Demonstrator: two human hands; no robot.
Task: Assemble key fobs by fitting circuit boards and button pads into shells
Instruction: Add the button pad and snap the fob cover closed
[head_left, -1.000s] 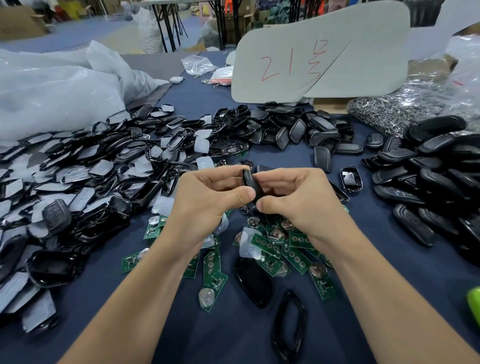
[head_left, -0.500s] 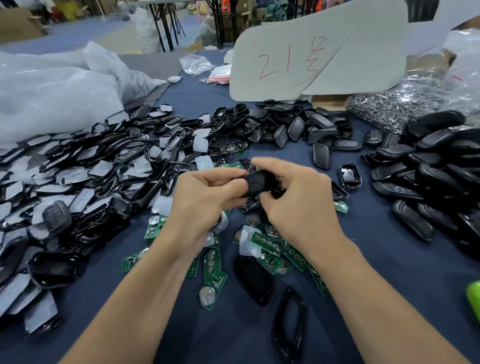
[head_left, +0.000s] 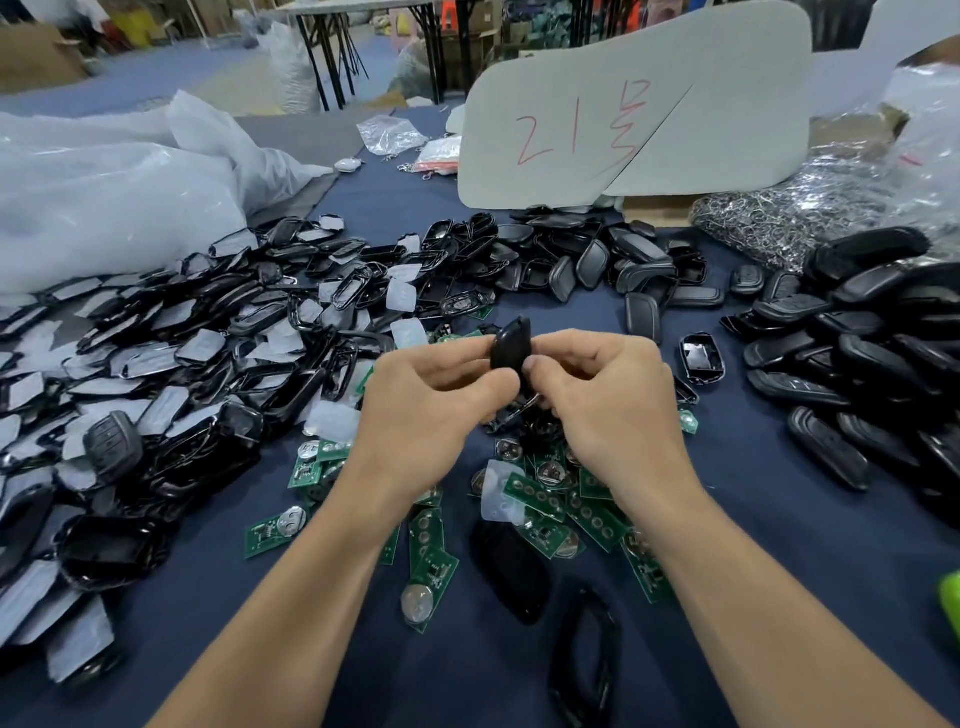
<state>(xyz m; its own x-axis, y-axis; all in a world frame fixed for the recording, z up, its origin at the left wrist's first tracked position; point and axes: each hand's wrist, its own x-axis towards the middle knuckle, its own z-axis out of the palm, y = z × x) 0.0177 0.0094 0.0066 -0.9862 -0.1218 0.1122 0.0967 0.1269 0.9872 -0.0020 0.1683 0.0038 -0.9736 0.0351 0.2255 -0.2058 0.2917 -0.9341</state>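
Head view, looking down over a dark blue cloth-covered table (head_left: 769, 525). Both bare hands meet just above the middle of the table. The left hand (head_left: 426, 400) and right hand (head_left: 608, 400) are pressed together around one glossy black oval plastic key fob shell (head_left: 511, 345), which stands nearly upright, its rounded top poking out above the fingers. Left thumb and forefinger pinch its left edge; right thumb and forefinger pinch the right edge. Lower half of the shell hidden behind the thumbs; cannot tell what sits inside it.

Directly beneath the hands: a scatter of small green circuit boards with round silver coin cells (head_left: 540, 499), some overlapping, with a few translucent white rubber button pads (head_left: 501, 493) lying on top. Near the table's front edge, a loose black shell half (head_left: 511, 569) lies flat beside the boards, and a thin black oval bezel ring (head_left: 584, 660) lies just in front of it.

Left side: a broad heap of black shell frames mixed with whitish film-backed pads (head_left: 171, 364), running up against a large crumpled clear plastic bag (head_left: 109, 208). Far centre: a smaller pile of matte black shell backs (head_left: 587, 260). Right side: a stack of closed black fobs (head_left: 857, 353). Behind them, a bag of silver metal key rings (head_left: 789, 218). A grey-white foam board with red handwritten marks (head_left: 623, 114) stands upright at the table's far edge.
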